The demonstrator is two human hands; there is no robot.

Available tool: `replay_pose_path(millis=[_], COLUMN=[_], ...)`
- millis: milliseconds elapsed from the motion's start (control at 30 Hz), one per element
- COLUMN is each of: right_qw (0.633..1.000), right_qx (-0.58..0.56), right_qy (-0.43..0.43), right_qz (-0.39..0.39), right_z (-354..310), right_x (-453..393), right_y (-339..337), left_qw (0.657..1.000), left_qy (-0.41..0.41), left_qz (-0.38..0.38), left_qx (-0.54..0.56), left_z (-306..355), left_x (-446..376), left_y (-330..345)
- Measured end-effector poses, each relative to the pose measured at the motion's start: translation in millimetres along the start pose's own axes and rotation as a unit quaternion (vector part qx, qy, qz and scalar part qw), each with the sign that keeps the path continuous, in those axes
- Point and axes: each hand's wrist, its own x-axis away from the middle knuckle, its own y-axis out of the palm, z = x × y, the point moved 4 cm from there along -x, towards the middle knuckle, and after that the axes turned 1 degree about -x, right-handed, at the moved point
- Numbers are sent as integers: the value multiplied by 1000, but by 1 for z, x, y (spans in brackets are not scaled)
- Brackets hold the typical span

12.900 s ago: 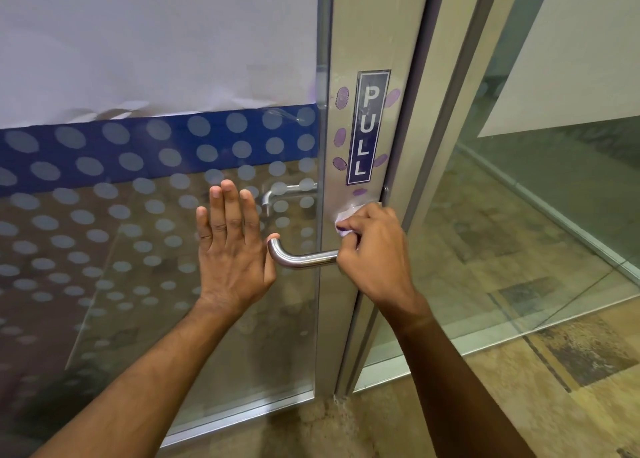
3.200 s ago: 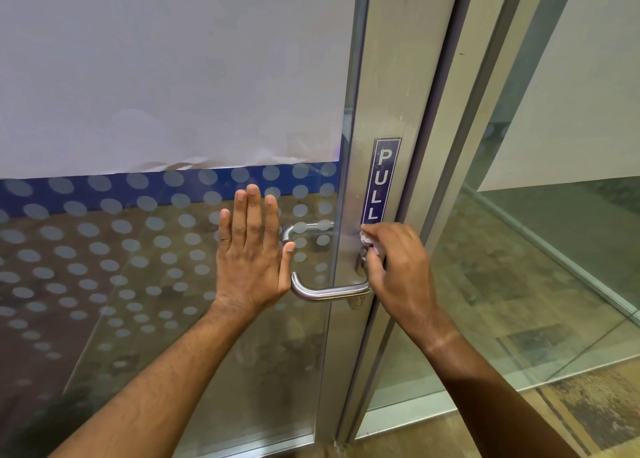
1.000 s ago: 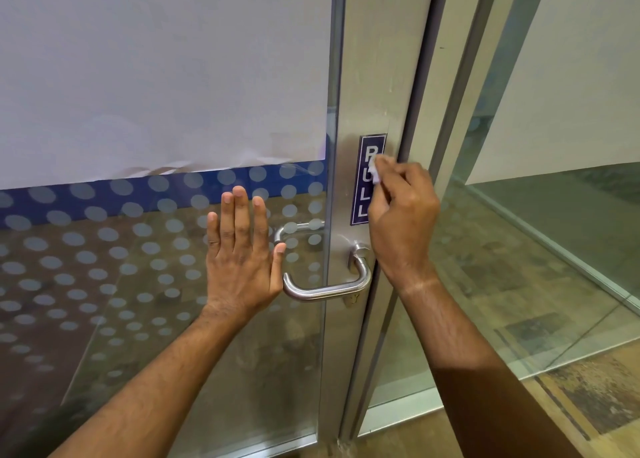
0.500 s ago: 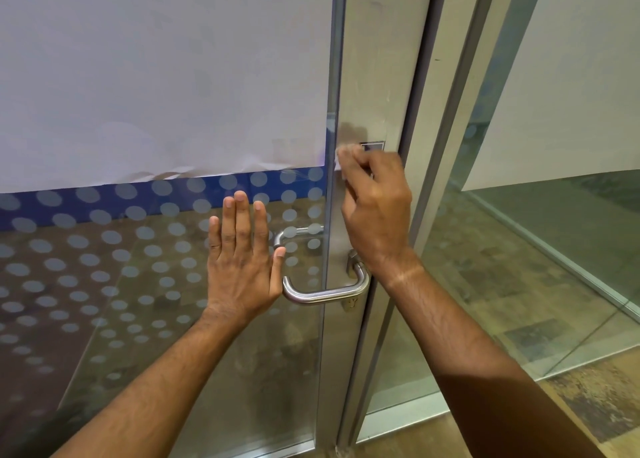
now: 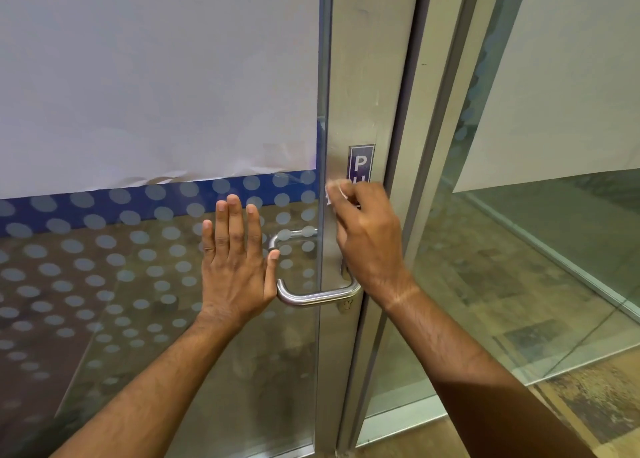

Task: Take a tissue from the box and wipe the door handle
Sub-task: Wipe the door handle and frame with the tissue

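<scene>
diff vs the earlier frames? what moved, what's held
The right hand, which pinches the tissue throughout, went from the base of the door handle up the metal stile to the PULL sign; it now rubs beside the sign's lower letters. The left hand stayed flat on the glass.

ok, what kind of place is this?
Probably an office or commercial building entrance: a metal-framed glass door with a PULL sign, dotted frosted film on the glass, and a steel lever handle.
</scene>
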Motion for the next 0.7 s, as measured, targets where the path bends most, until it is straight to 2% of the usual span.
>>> replay_pose_path(millis=[167, 333, 500, 633, 700], right_qw=[999, 999, 999, 1000, 1000], right_qx=[15, 27, 31, 25, 8], right_qy=[23, 17, 15, -2, 16], right_qz=[35, -8, 22, -6, 4], right_z=[3, -1, -1, -1, 6], right_x=[-24, -4, -23, -4, -3], right_y=[-1, 3, 3, 5, 1], left_qw=[1000, 1000, 1000, 1000, 1000], left_qy=[-3, -6, -5, -1, 0], left_qz=[1, -4, -4, -4, -6], left_qx=[7, 0, -1, 2, 1], left_z=[0, 1, 2, 1, 1], left_x=[-1, 0, -1, 0, 0], left_y=[-2, -3, -3, -4, -5])
